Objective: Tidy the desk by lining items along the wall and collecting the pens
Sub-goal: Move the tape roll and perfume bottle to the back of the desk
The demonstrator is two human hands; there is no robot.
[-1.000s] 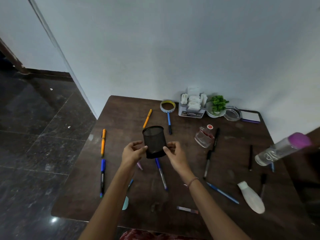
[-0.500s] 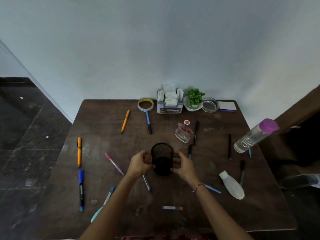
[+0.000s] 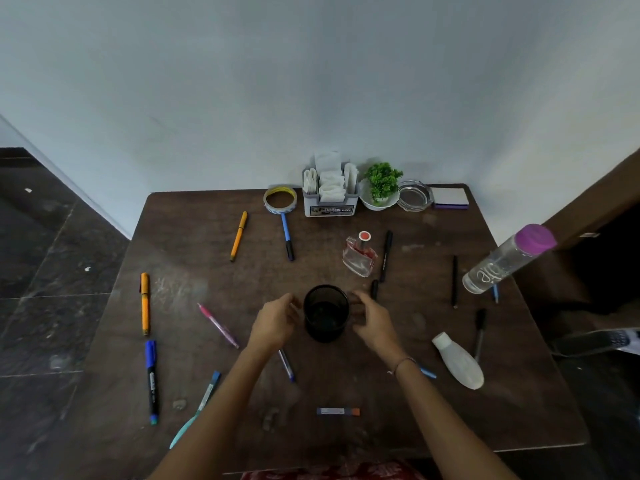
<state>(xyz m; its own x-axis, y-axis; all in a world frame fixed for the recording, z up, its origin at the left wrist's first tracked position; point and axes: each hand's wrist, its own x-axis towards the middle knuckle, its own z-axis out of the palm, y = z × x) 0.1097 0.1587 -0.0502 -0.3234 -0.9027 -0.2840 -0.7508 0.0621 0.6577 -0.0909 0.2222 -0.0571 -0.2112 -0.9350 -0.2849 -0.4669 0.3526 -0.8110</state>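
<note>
A black mesh pen cup [image 3: 325, 315] stands upright on the middle of the brown desk [image 3: 433, 420]. My left hand [image 3: 275, 325] and my right hand [image 3: 374, 322] flank it with loosely curled, blurred fingers, a sliver apart from its wall. Pens lie scattered: an orange pen [image 3: 239, 235], a blue pen [image 3: 287, 237], an orange marker [image 3: 144, 303], a blue marker [image 3: 151, 379], a pink pen [image 3: 218, 325], a teal pen [image 3: 199, 407], a black pen [image 3: 386, 254] and a thin black pen [image 3: 454, 282]. Another blue pen [image 3: 286, 365] lies partly under my left wrist.
Along the wall stand a tape roll [image 3: 280, 199], a tissue holder [image 3: 329, 192], a small plant [image 3: 381, 187], a glass ashtray [image 3: 414, 195] and a note pad [image 3: 450, 197]. A perfume bottle [image 3: 360, 256], a clear water bottle [image 3: 505, 259] and a lying white bottle [image 3: 459, 362] occupy the right half.
The cup came down from the air onto the desk, held in both hands. Now my fingers have drawn slightly away from its sides. The view has swung right and downward.
</note>
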